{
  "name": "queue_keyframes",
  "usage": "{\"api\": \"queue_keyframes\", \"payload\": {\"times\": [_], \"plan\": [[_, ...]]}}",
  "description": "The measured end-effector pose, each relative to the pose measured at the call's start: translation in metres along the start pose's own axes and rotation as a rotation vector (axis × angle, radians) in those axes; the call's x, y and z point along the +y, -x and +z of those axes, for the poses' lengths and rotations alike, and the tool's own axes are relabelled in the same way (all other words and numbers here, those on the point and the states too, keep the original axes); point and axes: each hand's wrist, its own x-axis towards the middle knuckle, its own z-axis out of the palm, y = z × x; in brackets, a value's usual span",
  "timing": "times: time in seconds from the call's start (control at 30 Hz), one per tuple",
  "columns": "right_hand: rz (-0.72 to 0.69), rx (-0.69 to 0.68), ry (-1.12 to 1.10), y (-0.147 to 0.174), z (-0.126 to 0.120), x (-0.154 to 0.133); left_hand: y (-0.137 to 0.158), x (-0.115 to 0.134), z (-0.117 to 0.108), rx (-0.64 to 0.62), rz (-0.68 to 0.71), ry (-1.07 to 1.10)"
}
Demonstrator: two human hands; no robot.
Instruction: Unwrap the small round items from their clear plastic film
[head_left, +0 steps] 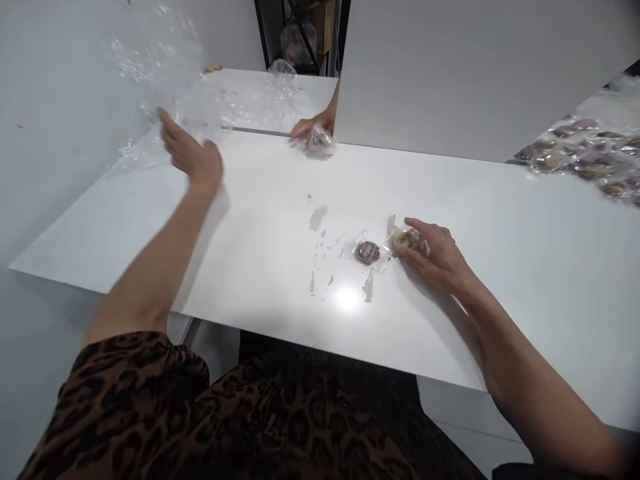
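Observation:
My right hand [435, 253] is closed around a small tan round piece in clear wrap [404, 241], thumb and fingers at its sides; it looks like a cookie or small cake. Just left of it, a dark reddish-purple round piece [369, 252] in clear wrap lies on the white table [270, 253]. Over the table's far left part, my left hand [193, 152] is raised with its fingers stretched out and nothing visible in it. Those fingertips are beside a heap of clear plastic film or bags [173, 87]; whether they touch it I cannot tell.
Another person's hand [320, 125] reaches round the grey partition [450, 73] onto a clear plastic packet [320, 143]. Many wrapped round pieces [595, 157] are piled at the far right. Worn patches [318, 217] mark the tabletop. A dark-framed shelf [303, 40] stands behind.

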Motion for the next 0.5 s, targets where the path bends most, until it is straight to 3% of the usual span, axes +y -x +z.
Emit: {"api": "queue_keyframes", "payload": {"times": [0.07, 0.17, 0.27, 0.37, 0.5], "plan": [[0.122, 0.03, -0.083, -0.001, -0.001, -0.002, 0.06, 0.023, -0.004, -0.167, -0.011, 0.012], [0.282, 0.047, -0.351, -0.001, -0.003, -0.008, 0.151, 0.073, -0.004, -0.555, 0.272, 0.048], [0.308, 0.091, -0.644, 0.002, -0.007, -0.015, 0.212, 0.117, -0.002, -0.839, 0.473, 0.007], [0.251, 0.068, -0.883, 0.007, -0.01, -0.022, 0.237, 0.136, -0.002, -0.888, 0.507, -0.003], [0.176, -0.123, -1.028, 0.015, -0.007, -0.032, 0.247, 0.138, 0.0, -0.869, 0.349, 0.24]]}}
